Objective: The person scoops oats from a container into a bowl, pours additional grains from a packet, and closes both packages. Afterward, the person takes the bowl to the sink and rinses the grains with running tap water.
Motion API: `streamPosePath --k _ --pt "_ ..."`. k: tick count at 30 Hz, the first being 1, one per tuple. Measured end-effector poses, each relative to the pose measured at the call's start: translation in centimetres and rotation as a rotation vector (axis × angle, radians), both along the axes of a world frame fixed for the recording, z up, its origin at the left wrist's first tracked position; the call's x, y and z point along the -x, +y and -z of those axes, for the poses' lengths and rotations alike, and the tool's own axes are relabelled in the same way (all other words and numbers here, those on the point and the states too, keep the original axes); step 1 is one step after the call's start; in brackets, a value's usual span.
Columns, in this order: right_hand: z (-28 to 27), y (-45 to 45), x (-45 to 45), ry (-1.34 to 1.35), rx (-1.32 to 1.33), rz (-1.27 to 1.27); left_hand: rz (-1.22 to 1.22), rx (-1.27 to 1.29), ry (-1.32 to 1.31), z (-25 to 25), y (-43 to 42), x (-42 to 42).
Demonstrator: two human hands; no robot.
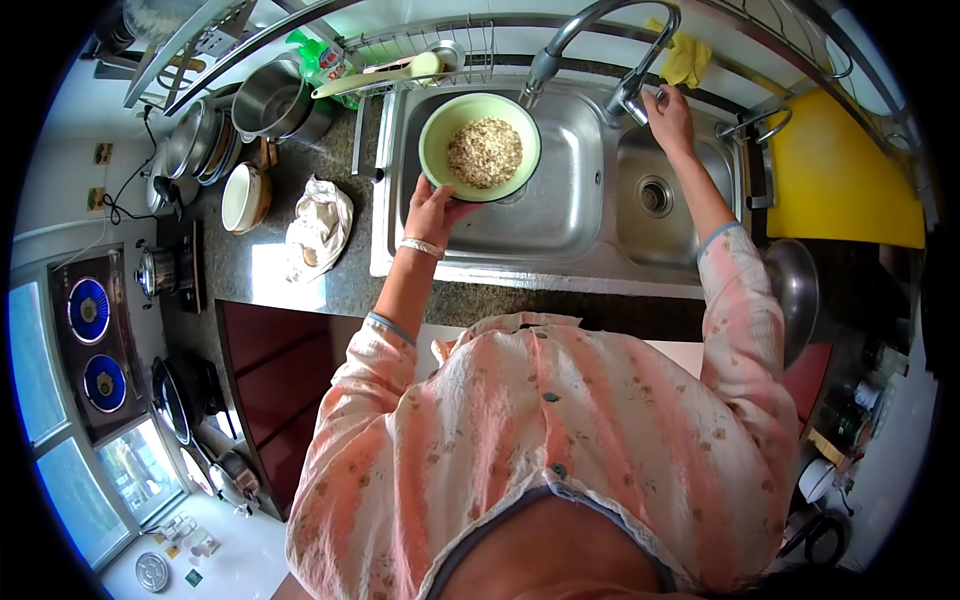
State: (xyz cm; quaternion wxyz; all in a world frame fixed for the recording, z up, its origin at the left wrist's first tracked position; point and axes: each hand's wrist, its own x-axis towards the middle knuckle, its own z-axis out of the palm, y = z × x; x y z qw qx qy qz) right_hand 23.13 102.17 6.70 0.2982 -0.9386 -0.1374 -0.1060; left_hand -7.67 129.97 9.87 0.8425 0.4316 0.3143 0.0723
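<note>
A light green bowl point(433, 168) with pale, flaky grains point(486, 153) in it is held over the left basin of the steel sink point(570, 190). My left hand point(436, 208) grips its lower left rim. At the right, my right hand point(670, 118) is at the tap's lever point(630, 103), its fingers bent and close together. The curved tap point(600, 8) has its spout end just right of the bowl, and I cannot make out any water at it.
Left of the sink stand a crumpled white cloth point(320, 225), a small white bowl point(240, 198) and a steel pot point(270, 98). A wire rack point(470, 45) runs behind the basin. On the right hang a yellow board point(840, 175) and yellow cloth point(686, 60).
</note>
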Motion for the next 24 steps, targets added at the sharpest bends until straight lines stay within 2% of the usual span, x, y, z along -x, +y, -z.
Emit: streamPosePath --k 2,4,6,8,10,13,16,24 --pt "-0.2 0.3 -1.0 0.058 -0.04 0.04 0.008 0.004 -0.016 0.2 -0.6 -0.8" --pt "0.1 0.0 -2.1 0.037 0.104 0.04 0.015 0.017 0.048 0.1 -1.3 -1.3" --pt "0.6 -0.4 -2.6 0.037 0.101 0.064 0.012 0.016 0.038 0.4 -1.5 -1.7" --pt "1.3 -1.1 -2.8 0.069 -0.042 0.089 0.026 0.016 0.029 0.4 -1.7 -1.9" --pt "3.5 -2.6 -3.6 0.05 -0.044 0.069 0.032 0.013 0.033 0.1 -1.7 -2.2" --pt "4.3 -3.5 -3.1 0.245 -0.513 0.063 0.012 0.022 0.068 -0.1 -1.6 -2.1" --pt "3.7 -3.7 -2.6 0.367 -0.549 0.14 0.022 -0.008 0.093 0.2 -1.1 -2.0" --pt "2.6 -3.8 -1.3 0.441 -0.567 0.172 -0.011 0.056 0.119 1.8 -0.2 -2.3"
